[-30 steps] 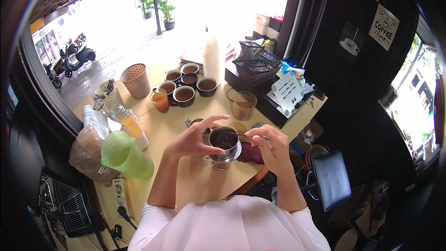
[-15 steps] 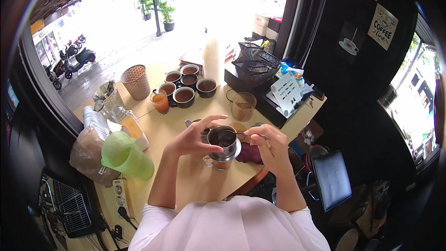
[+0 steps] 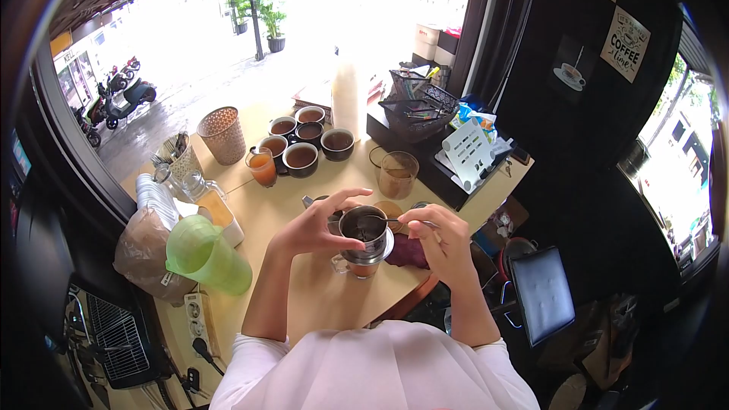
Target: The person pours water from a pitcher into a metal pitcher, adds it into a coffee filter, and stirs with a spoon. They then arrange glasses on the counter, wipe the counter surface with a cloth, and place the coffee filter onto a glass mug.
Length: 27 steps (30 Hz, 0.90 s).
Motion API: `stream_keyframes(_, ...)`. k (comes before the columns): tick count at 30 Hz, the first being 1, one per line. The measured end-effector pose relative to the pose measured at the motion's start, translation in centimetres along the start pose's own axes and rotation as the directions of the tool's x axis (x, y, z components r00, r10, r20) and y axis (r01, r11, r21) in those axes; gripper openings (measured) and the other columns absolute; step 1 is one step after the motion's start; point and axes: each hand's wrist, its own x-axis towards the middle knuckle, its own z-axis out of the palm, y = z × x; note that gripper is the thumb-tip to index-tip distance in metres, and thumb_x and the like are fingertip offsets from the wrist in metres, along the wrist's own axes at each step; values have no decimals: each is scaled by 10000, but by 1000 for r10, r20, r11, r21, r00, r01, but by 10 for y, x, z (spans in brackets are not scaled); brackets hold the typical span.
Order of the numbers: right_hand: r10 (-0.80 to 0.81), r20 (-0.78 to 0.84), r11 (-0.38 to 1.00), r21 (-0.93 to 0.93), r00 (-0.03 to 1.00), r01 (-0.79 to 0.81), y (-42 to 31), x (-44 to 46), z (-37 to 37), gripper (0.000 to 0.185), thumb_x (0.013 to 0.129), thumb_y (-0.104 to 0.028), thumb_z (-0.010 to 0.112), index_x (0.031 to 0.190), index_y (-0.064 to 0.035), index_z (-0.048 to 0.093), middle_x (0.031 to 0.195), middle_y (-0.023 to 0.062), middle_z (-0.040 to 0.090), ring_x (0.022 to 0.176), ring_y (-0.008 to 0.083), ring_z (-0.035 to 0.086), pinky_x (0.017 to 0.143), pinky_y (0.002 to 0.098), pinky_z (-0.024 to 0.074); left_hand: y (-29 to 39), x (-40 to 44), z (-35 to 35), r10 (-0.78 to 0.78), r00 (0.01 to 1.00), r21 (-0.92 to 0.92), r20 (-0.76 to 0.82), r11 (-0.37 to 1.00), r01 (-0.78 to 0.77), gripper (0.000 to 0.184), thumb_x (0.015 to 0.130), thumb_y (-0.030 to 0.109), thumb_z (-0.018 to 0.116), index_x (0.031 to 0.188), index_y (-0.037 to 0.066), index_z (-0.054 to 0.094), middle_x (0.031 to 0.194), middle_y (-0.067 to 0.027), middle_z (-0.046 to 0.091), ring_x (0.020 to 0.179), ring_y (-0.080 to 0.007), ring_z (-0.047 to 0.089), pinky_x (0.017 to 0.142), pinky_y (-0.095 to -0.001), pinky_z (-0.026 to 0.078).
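A metal drip coffee filter (image 3: 372, 244) sits on a glass mug (image 3: 363, 268) with brownish liquid in it, at the table's near side. My left hand (image 3: 319, 224) curves around the filter, thumb against its near side and fingers at the far rim. Between the fingertips of my right hand (image 3: 440, 231) is a spoon (image 3: 392, 219), its handle crossing the rim and its bowl dipping into the dark contents. Below my right fingers lies a folded maroon cloth (image 3: 408, 251).
Several dark cups (image 3: 301, 158) of brown drink and a glass of orange drink (image 3: 263, 166) stand farther back. A glass jug (image 3: 397, 173) is ahead. Left are a green pitcher (image 3: 209, 254) and a power strip (image 3: 199, 317); a black organizer (image 3: 414, 110) stands right.
The spoon has shifted slightly within the filter along with my right fingers. My left hand stays in place.
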Motion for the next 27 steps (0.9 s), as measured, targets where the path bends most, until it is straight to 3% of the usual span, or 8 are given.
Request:
stream_keyframes(14,-9,17,1000,-6,1000,9,-2,0,0,84,893,-61,594,913,-12,659,761,106,632,656,241,596,596,313,465,6,0,1,25,1000,17,3,1000,-25,867,696,191,863,1418,101,392,1180,-119,651,1129,-182,596,1000,-341,458)
stream_keyframes(17,-70,26,998,-9,997,70,2,0,0,123,934,-65,571,942,20,659,759,94,601,642,141,572,572,256,449,5,1,2,30,1000,18,-2,999,-30,870,695,194,864,1418,94,391,1172,-124,653,1126,-181,599,996,-341,462)
stream_keyframes(20,-12,5,1000,-2,1000,12,-1,0,1,80,889,-59,598,911,-14,660,749,103,621,644,237,584,583,314,454,4,1,1,29,1000,16,3,999,-29,871,695,196,865,1418,90,390,1170,-128,653,1120,-184,604,992,-340,466)
stream_keyframes(27,-9,-5,1000,3,1000,9,0,-2,2,80,887,-59,598,913,-18,662,745,102,618,629,233,581,570,311,450,5,1,2,28,1000,31,-3,999,-28,884,684,216,874,1417,96,394,1167,-133,652,1118,-191,607,992,-344,464)
